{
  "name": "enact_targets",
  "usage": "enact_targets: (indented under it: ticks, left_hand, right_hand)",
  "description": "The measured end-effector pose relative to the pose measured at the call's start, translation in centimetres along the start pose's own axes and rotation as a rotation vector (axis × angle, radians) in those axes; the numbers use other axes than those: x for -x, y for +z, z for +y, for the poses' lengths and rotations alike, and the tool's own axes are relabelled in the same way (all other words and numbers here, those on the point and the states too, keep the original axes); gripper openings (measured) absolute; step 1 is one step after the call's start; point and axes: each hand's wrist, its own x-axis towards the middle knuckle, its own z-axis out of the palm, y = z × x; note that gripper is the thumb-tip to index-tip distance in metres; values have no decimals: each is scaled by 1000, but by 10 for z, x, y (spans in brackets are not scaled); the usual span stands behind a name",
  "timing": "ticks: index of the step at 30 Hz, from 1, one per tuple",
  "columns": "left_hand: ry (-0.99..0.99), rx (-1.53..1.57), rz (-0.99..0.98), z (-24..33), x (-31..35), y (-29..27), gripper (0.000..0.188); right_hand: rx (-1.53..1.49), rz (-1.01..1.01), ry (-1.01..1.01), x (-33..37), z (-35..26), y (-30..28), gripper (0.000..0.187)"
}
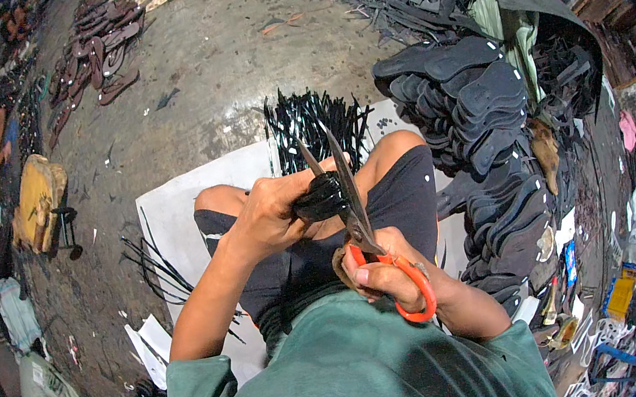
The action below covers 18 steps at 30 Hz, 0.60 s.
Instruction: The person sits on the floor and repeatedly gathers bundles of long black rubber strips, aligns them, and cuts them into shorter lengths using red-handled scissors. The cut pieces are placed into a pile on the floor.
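My left hand [266,211] is closed around a bundle of glossy black strips [321,197], held above my crossed legs. My right hand [393,274] grips a pair of scissors [359,231] by its orange handles. The dark blades are parted and point away from me, with one blade lying across the end of the bundle; whether they touch the strips, I cannot tell. Just beyond my hands, a heap of loose black strips [314,122] lies on a white sheet [167,191]. My left fingertips are partly hidden behind the bundle and blades.
Stacks of black shoe soles [479,111] stand close on my right. Dark brown sandals [96,59] lie at the far left, with a yellow wooden stool [37,203] nearer. A rolled black sheet [541,5] and scraps sit far right. More black strips [159,269] lie left of my knee.
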Motion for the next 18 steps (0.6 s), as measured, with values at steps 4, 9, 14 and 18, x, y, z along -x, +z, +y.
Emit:
enact_targets:
  ticks: [4, 9, 14, 18]
  left_hand:
    - [40, -164, -52, 15, -7, -1, 39]
    - [162, -158, -163, 14, -18, -4, 39]
    - [101, -267, -188, 8, -14, 1, 45]
    - [178, -241, -218, 0, -9, 15, 52]
  right_hand:
    - [18, 94, -31, -5, -13, 3, 28]
    - [-75, -9, -8, -4, -3, -5, 28]
    - [-23, 27, 37, 11, 9, -7, 31]
    - [-40, 85, 50, 18, 14, -9, 30]
